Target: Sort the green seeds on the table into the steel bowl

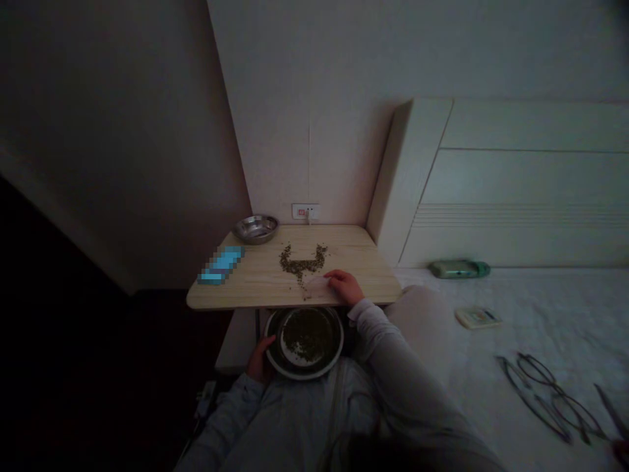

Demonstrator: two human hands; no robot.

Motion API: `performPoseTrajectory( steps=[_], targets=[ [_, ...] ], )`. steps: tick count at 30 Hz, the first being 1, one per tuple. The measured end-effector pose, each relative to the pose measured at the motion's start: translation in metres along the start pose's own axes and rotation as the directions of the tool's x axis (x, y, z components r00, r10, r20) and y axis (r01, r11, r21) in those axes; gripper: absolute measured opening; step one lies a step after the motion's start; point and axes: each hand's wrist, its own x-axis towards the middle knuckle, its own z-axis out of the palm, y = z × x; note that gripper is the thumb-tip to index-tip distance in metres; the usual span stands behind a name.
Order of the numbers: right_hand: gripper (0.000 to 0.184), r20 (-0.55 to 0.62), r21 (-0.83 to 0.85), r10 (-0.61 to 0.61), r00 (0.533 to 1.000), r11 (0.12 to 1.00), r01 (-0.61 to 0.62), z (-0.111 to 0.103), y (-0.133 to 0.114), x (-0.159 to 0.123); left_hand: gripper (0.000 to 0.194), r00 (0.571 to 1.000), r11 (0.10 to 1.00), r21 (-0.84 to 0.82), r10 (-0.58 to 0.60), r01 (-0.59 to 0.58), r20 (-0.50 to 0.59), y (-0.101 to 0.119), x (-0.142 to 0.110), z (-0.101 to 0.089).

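Note:
My left hand (260, 360) grips the left rim of a round, pale-edged basin (339, 351), held at my lap just under the table's front edge. Small dark green grains (307, 334) lie inside it over a whitish bottom. Above the wooden table (255, 282), the fingers of my right hand (344, 287) pinch a thin, see-through sheet (317, 286), tilted near the front edge; its exact kind is hard to make out in the dim light. More loose grains (301, 266) are spread in a rough U shape just beyond the sheet.
A shiny metal bowl (256, 229) stands at the table's back left, near a blurred-out phone-like object (221, 265). A wall socket (305, 212) is behind. On the bed to the right lie a green bottle (459, 269), a small pale device (477, 318) and eyeglasses (555, 393).

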Motion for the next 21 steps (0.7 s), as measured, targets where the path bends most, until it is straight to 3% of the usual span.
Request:
performPoseTrajectory(
  steps=[21],
  targets=[
    [0.024, -0.02, 0.015, -0.018, 1.0, 1.0, 0.018, -0.0001, 0.0006, 0.0004, 0.011, 0.997, 1.0, -0.029, -0.005, 0.003, -0.073, -0.0001, 0.0048, -0.0039]
  ],
)
